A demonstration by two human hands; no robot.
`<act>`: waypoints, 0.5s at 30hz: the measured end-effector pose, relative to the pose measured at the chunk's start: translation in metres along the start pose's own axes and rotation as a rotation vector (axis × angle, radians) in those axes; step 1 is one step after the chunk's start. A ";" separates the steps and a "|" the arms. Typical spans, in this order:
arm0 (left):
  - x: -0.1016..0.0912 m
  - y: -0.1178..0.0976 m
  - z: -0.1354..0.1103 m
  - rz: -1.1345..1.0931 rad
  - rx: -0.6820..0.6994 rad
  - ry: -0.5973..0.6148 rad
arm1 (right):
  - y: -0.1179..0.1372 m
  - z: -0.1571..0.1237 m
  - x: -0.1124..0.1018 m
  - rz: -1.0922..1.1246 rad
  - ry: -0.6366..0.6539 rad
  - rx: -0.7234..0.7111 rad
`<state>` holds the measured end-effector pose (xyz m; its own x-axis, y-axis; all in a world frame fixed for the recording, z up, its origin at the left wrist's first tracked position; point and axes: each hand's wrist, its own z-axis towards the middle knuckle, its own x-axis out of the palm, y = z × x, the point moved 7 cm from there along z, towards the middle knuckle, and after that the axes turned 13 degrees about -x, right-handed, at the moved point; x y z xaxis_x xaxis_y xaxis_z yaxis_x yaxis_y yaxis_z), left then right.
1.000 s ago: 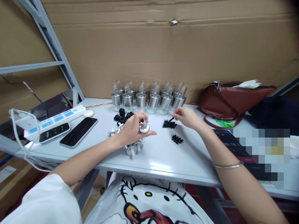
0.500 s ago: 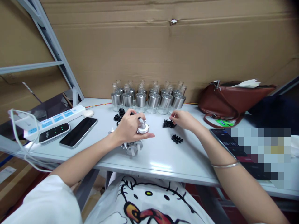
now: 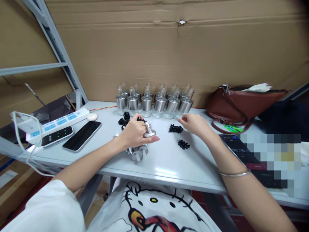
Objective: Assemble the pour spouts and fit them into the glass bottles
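Holding a silver piece, the left hand partly hides it.

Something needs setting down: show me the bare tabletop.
Bare: front middle, bounded by silver parts, the nearer black bits and table edge; also between left phone and black caps. Crowded: the back, with bottles, and around the left hand.

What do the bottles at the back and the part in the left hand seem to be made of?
Bottles: probably glass, by the clear necks, with metallic sleeves that shine grey. Held part: silvery, glossy; highlights suggest metal, though coated plastic is possible.
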<state>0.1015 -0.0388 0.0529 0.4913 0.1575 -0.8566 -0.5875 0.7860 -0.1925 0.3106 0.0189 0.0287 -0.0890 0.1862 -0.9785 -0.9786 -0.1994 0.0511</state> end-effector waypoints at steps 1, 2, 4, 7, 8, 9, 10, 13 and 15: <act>0.001 0.000 0.000 0.005 0.006 0.007 | 0.005 -0.001 -0.006 -0.014 -0.051 -0.009; 0.001 0.000 0.000 0.008 0.012 0.013 | 0.011 -0.003 -0.013 -0.004 -0.118 -0.032; 0.003 -0.001 0.000 0.011 0.027 0.029 | 0.028 -0.007 -0.026 0.085 -0.283 -0.140; 0.007 -0.001 -0.001 0.012 0.062 0.070 | 0.063 -0.020 -0.040 0.249 -0.507 -0.457; 0.009 -0.002 -0.001 0.010 0.082 0.087 | 0.075 -0.026 -0.043 0.272 -0.558 -0.576; 0.011 -0.003 -0.002 0.005 0.107 0.105 | 0.087 -0.032 -0.045 0.274 -0.594 -0.682; 0.013 -0.004 -0.003 0.001 0.133 0.123 | 0.096 -0.038 -0.046 0.260 -0.615 -0.766; 0.018 -0.007 -0.005 0.004 0.209 0.162 | 0.120 -0.050 -0.043 0.194 -0.605 -0.919; 0.020 -0.007 -0.006 0.022 0.237 0.163 | 0.130 -0.055 -0.042 0.172 -0.575 -0.975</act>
<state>0.1119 -0.0453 0.0338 0.3591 0.0934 -0.9286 -0.4208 0.9043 -0.0717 0.1975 -0.0677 0.0650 -0.5248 0.4467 -0.7246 -0.4074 -0.8792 -0.2470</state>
